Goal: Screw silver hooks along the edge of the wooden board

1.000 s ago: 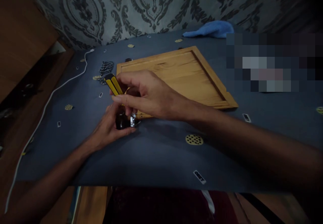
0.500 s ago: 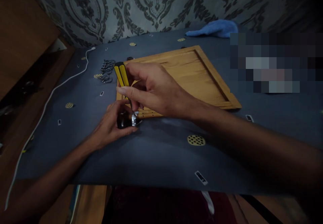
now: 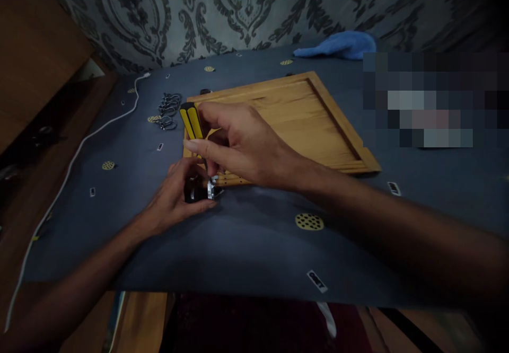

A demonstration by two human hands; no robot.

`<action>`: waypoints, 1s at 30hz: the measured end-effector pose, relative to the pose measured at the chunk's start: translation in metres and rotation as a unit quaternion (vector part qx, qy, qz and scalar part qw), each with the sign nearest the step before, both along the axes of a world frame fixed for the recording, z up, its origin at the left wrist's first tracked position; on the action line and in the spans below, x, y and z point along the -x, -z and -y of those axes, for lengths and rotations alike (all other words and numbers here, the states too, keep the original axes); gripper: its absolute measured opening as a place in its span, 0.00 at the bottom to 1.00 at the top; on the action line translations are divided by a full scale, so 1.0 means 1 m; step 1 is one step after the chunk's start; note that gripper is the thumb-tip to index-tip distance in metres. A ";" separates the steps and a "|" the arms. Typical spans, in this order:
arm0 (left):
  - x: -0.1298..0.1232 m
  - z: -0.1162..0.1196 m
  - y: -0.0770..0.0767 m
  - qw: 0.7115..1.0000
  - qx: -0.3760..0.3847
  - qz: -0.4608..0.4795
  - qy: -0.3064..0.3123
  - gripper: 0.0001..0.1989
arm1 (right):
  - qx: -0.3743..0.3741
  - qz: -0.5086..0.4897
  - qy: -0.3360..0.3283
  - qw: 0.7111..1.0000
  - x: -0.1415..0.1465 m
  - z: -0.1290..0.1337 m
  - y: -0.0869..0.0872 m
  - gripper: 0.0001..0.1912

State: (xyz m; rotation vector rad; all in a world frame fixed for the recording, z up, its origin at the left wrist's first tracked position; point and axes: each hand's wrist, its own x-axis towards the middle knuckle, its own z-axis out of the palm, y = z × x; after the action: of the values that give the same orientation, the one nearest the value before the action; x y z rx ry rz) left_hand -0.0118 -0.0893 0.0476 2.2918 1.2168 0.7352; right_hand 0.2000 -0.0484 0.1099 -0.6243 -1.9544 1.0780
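Observation:
My right hand (image 3: pixel 242 143) is closed round the handle of a screwdriver (image 3: pixel 191 122), yellow with black stripes. Its shaft points down, with the tip at a shiny metal fitting (image 3: pixel 211 188). Fingers and thumb of my left hand (image 3: pixel 173 199) grip a dark, glossy round part (image 3: pixel 193 190) that carries this fitting. Both sit at the near left corner of a wooden panel (image 3: pixel 318 130) with a raised rim, lying on the table. Whether the fitting touches the panel I cannot tell; my fingers partly hide that corner.
Several looped metal pieces (image 3: pixel 169 110) lie left of the panel on the dark blue tablecloth (image 3: pixel 246 257). A white cable (image 3: pixel 83 143) runs along the left side. At the back rests a blue cloth (image 3: pixel 344 44), near the patterned wall. A blurred-out patch covers the right.
The screwdriver handle has turned slightly in my right hand. Both hands and the panel stay in nearly the same place.

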 end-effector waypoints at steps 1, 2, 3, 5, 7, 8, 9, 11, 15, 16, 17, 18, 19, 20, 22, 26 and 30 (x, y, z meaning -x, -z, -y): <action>0.000 0.000 -0.001 1.000 0.000 -0.004 -0.004 0.26 | 0.002 -0.005 -0.004 1.000 0.000 0.000 0.001 0.12; 0.000 0.000 -0.001 1.000 -0.001 -0.007 -0.006 0.26 | 0.004 -0.011 -0.008 1.000 0.001 0.001 0.001 0.12; 0.000 0.000 -0.001 1.000 -0.003 -0.010 -0.007 0.25 | 0.007 -0.018 -0.011 1.000 0.001 0.001 0.002 0.13; -0.001 0.000 -0.002 1.000 -0.008 -0.012 -0.005 0.25 | 0.015 -0.032 -0.017 0.999 0.002 0.002 0.003 0.14; -0.001 0.000 -0.001 1.000 -0.012 -0.011 -0.004 0.25 | 0.026 -0.041 -0.022 0.999 0.003 0.003 0.003 0.14; -0.001 0.000 -0.001 1.000 -0.012 -0.011 -0.006 0.26 | 0.033 -0.043 -0.025 0.998 0.003 0.003 0.002 0.14; -0.001 0.000 -0.001 1.000 -0.012 -0.010 -0.009 0.26 | 0.039 -0.041 -0.029 0.998 0.003 0.003 0.002 0.14; -0.002 0.000 0.000 1.000 -0.011 -0.010 -0.013 0.27 | 0.049 -0.037 -0.042 0.997 0.003 0.001 0.001 0.13; -0.002 0.000 0.001 1.000 -0.011 -0.005 -0.012 0.28 | 0.066 -0.047 -0.075 0.994 0.003 -0.001 0.001 0.11; -0.001 0.000 0.001 1.000 -0.010 -0.006 -0.015 0.28 | 0.067 -0.053 -0.079 0.993 0.003 -0.002 0.002 0.11; -0.001 0.000 0.001 1.000 -0.008 -0.007 -0.019 0.29 | 0.068 -0.059 -0.079 0.993 0.003 -0.001 0.002 0.11; -0.001 0.000 0.002 1.000 -0.007 -0.008 -0.024 0.30 | 0.067 -0.065 -0.076 0.993 0.004 -0.001 0.003 0.11; 0.000 0.000 0.002 1.000 -0.006 -0.010 -0.027 0.31 | 0.066 -0.069 -0.069 0.993 0.004 0.000 0.004 0.11; 0.000 0.000 0.002 1.000 -0.008 -0.010 -0.027 0.31 | 0.065 -0.071 -0.062 0.993 0.004 0.001 0.004 0.11; 0.000 0.000 0.002 1.000 -0.013 -0.011 -0.024 0.30 | 0.060 -0.072 -0.046 0.995 0.005 0.003 0.005 0.12; 0.000 0.001 0.002 1.000 -0.020 -0.009 -0.023 0.27 | 0.046 -0.069 -0.047 0.995 0.005 0.001 0.005 0.11; 0.000 0.001 0.001 1.000 -0.009 -0.015 -0.025 0.28 | 0.030 -0.043 -0.091 0.995 0.001 -0.005 0.003 0.05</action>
State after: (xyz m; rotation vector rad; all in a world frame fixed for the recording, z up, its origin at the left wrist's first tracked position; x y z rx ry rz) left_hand -0.0114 -0.0904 0.0469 2.3020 1.2899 0.7356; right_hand 0.1990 -0.0436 0.1070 -0.4305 -1.9384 1.2576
